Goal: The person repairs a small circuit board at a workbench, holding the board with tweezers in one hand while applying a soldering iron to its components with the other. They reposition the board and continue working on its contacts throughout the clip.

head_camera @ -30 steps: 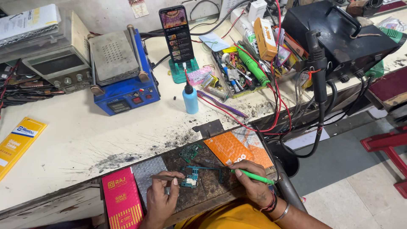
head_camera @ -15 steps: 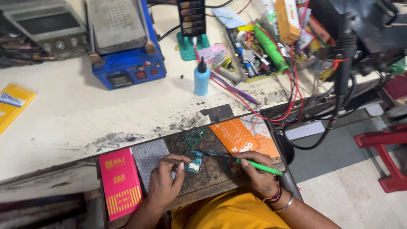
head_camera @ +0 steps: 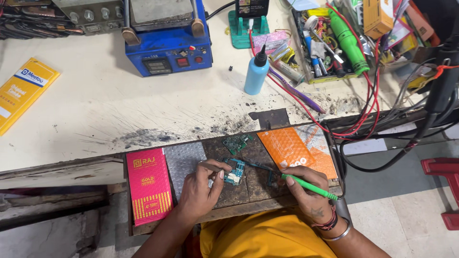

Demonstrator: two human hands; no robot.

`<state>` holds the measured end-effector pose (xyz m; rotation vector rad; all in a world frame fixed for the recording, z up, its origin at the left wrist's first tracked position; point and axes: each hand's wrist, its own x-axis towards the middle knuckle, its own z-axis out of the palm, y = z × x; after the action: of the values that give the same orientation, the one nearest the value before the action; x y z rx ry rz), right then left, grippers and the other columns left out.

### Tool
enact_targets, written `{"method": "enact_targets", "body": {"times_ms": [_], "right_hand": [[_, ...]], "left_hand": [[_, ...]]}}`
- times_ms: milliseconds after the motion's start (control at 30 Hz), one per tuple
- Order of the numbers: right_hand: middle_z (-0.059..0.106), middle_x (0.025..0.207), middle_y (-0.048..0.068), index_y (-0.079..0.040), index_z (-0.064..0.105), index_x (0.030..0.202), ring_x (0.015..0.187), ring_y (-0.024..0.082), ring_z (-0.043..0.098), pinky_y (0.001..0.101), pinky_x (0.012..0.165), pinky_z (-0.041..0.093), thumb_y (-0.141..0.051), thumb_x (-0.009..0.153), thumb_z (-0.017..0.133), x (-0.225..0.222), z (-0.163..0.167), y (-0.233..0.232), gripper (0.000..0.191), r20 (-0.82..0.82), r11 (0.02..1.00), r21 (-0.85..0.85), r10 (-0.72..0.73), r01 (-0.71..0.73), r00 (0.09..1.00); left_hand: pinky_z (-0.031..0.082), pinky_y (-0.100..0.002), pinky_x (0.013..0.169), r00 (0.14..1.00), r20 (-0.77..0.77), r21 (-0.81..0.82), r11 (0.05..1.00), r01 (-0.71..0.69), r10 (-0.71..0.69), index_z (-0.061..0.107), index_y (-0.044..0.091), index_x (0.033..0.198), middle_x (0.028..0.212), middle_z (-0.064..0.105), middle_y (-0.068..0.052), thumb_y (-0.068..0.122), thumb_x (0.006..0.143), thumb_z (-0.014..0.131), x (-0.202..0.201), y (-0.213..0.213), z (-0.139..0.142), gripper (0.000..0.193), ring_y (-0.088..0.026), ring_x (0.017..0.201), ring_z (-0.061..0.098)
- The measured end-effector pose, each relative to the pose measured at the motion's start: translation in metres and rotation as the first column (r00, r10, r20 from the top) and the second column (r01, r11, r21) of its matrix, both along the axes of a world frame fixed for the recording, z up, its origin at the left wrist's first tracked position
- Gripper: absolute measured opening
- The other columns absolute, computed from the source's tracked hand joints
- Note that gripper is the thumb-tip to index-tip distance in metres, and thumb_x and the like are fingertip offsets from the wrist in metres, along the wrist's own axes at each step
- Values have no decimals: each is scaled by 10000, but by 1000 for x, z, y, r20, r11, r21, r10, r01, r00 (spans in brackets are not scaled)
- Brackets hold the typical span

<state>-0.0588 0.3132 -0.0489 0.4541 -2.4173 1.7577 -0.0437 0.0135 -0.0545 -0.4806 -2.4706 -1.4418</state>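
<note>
Hands at soldering-style work: left hand [head_camera: 201, 187] pinching a small green circuit board [head_camera: 234, 172] flat on the dark mat [head_camera: 253, 184], right hand [head_camera: 302, 187] closed round a green-handled tool [head_camera: 308, 187], tip angled toward board; likely needing steady tip placement next; pink box [head_camera: 149, 185] beside, on bench [head_camera: 119, 110]

A small teal-green circuit board [head_camera: 234, 172] lies flat on a dark, worn work mat [head_camera: 258, 184] at the worktop's near edge, pinned under the left hand's [head_camera: 201, 188] fingertips. A green-handled tool [head_camera: 308, 187], gripped pen-style in the right hand [head_camera: 306, 191], slants toward the board, its thin dark tip near the board's right edge.
</note>
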Motion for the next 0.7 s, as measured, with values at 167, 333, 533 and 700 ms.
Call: {"method": "enact_targets", "body": {"times_ms": [167,333,533,700], "right_hand": [[799,924,113,4,754,1017,802,164,777,272,734,595,-87,858,764,-5,3,-3,184,39,999,-20,48,-47,998],[806,921,100,-9,763,1000,787,157,777,265,704,592,-83,846,782,-6,2,-4,172,-6,998,33,59,-59,998],[803,828,76,-3,762,984,722,136,783,248,651,587,-77,862,761,-1,1,-2,142,18,999,40,28,-29,999],[787,872,111,14,750,972,762,174,774,269,699,587,-66,879,741,2,3,-3,123,-93,997,71,18,-12,995]], "left_hand": [[604,-327,598,999,-22,1,1000,23,-23,411,20,1120,1065,745,-125,33,1023,563,0,-1,0,180,-199,754,777],[592,-320,568,998,53,-7,1000,13,-13,411,5,1126,1056,760,-131,40,1015,561,1,-2,-2,191,-194,714,774],[616,-297,585,998,66,-1,1000,16,-16,409,10,1137,1075,759,-125,44,1030,553,0,-1,-5,182,-183,733,783],[611,-312,629,999,2,-1,999,41,-41,401,2,1133,1107,750,-126,44,1039,557,1,-2,1,186,-199,795,784]]}}
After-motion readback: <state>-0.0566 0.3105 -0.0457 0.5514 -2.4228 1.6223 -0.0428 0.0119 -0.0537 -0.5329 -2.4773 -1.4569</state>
